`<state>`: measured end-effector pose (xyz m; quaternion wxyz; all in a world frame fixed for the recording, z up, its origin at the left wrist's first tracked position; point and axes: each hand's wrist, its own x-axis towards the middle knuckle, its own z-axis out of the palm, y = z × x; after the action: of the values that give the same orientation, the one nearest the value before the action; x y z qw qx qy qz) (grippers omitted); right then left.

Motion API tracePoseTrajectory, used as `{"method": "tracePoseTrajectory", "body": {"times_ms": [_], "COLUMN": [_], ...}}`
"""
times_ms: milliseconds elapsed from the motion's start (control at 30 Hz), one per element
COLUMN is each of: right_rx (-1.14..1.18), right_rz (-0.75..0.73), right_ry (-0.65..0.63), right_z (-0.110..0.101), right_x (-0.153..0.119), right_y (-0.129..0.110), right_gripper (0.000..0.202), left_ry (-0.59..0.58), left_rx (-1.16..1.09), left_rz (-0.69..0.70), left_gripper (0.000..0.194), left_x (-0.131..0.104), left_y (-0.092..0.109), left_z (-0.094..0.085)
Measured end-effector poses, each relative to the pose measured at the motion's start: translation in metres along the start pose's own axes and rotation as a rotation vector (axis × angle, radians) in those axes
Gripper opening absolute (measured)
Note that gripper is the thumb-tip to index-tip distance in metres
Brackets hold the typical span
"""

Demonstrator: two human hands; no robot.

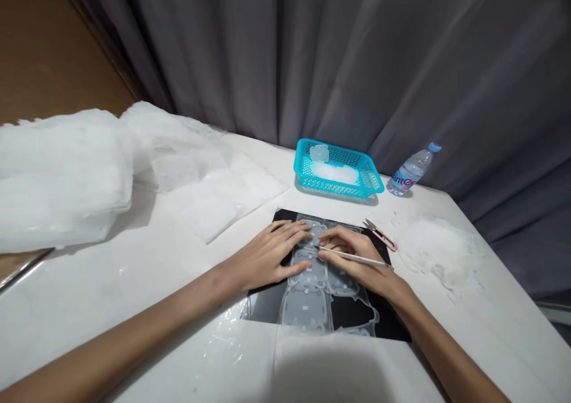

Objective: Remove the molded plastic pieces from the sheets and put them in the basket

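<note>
Work position: a translucent moulded sheet (307, 308) lies flat on a black mat (390, 325), which rests on the worktop (484, 319) directly in front of the operator.

Left hand (283, 245): placed palm down on the left part of the sheet, fingers spread. Grip state: fingers apart, clamped on nothing; the hand presses from above only.

Right hand (357, 254): positioned over the upper right part of the sheet. Grip state: thumb and fingers together, clamped on a slender pen-like tool (370, 261). The tool tip points at the sheet between the two hands; contact cannot be confirmed, as the tip is too small to resolve.

Progress status: judged part-way. At the lower right of the sheet, one panel appears to be absent, and the mat shows black through the gap. Several panels remain joined in the sheet, including those near the lower edge and under the hands; these appear to be outstanding. A loose clear piece (319, 153) and a white heap (334, 172) lie in the blue basket (330, 186) behind the mat; they may be finished output. Pale scraps (441, 245) are piled to the right, with pink-handled snips (382, 236) beside the mat, out of hand.
</note>
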<state>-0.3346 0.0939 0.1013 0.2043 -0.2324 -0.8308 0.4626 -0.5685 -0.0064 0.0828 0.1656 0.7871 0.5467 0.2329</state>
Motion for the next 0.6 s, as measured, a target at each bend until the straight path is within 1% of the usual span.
{"method": "tracePoseTrajectory", "body": {"times_ms": [67,267,467,600], "right_rx": [0.0,-0.097,-0.151,-0.171], "right_rz": [-0.001,-0.104,-0.114,-0.123], "right_ry": [-0.022,-0.058,-0.066,-0.06], "right_z": [-0.0016,-0.0022,0.0001,0.0006], "right_x": [-0.0025,-0.0034,-0.0047,-0.004], "right_y": [0.0035,0.0031,0.0029,0.003], "right_gripper": [0.014,0.013,0.017,0.017], "left_ry": [0.002,0.031,0.017,0.005], "left_rx": [0.021,0.015,0.058,0.079], "left_rz": [-0.008,-0.042,-0.043,-0.046], "left_gripper": [0.057,0.062,0.065,0.067], "left_x": [0.0011,0.0048,0.0037,0.0041], "left_y": [0.003,0.0047,0.0054,0.0053], "left_z": [0.0012,0.0046,0.0062,0.0062]}}
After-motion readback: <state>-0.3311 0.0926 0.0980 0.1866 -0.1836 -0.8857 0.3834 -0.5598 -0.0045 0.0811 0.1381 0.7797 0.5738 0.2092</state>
